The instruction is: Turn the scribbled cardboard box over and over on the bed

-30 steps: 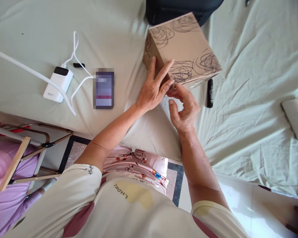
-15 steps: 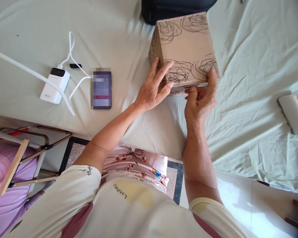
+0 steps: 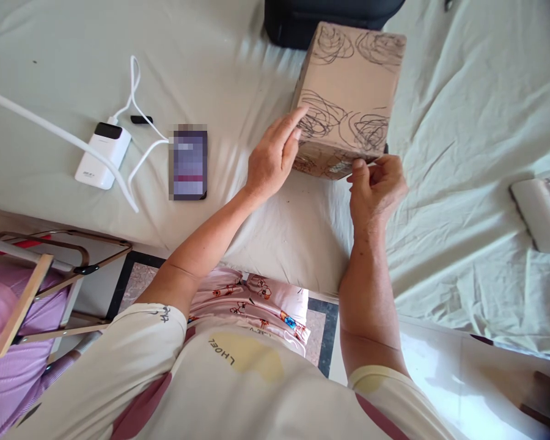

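Note:
A brown cardboard box (image 3: 348, 91) with black scribbles stands on the pale green bedsheet (image 3: 220, 73), tipped up on its near edge. My left hand (image 3: 272, 156) rests against the box's left near side with fingers stretched out. My right hand (image 3: 378, 186) pinches the box's lower near edge between thumb and fingers. A black marker is almost hidden behind the box's right corner.
A phone (image 3: 189, 162) lies left of my left hand. Further left sits a white power bank (image 3: 103, 155) with white cables (image 3: 137, 91). A dark bag (image 3: 330, 15) lies behind the box. A grey flat object (image 3: 541, 211) is at the right. A wooden-framed chair (image 3: 41, 275) stands at lower left.
The box has turned and tipped up toward the right. My right hand slid from the box's right corner to its lower near edge. My left hand's fingers moved up its left side.

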Motion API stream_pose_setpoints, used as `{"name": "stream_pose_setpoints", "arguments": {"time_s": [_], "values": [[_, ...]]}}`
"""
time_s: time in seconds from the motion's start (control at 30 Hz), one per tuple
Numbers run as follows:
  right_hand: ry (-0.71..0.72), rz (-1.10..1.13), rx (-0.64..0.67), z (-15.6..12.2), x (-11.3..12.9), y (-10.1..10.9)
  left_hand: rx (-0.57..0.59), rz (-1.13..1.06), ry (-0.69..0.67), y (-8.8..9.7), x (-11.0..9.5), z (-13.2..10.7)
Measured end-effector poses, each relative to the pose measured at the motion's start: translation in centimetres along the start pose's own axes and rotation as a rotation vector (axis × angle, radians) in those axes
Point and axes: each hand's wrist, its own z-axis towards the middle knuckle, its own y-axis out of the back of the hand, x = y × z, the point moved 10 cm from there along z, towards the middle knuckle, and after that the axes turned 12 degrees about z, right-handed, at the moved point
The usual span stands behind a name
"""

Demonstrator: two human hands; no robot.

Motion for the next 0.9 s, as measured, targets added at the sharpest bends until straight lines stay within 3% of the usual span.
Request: {"name": "stream_pose_setpoints", "arguments": {"time_s": [0.13,0.23,0.37,0.53,0.63,0.77,0.9], "values": [[0.074,0.134,0.238,-1.2,1.8,-3.1,-0.100,0.041,0.166,1.7,4.1,0.6],[0.111,0.171,0.411,-2.8,3.2,-5.6,-0.128,0.030,0.223,2.0,5.2,0.6],[0.158,0.166,0.539,-4.2,4.0,-7.5,-0.151,0.066,0.123,1.6,2.3,0.1],[0.196,0.134,0.523,-4.3,4.1,-7.4,-0.016,0.066,-0.065,-0.2,-1.7,-0.7],[0.228,0.107,0.447,-4.0,4.6,-6.7,0.045,0.068,-0.118,-0.4,-2.4,-0.8],[0.302,0.220,0.347,-3.8,5.5,-5.5,0.011,0.067,-0.182,0.5,-3.0,-0.7],[0.308,0.203,0.412,-4.0,5.5,-6.0,0.032,0.035,-0.199,0.4,-3.6,-0.9]]}}
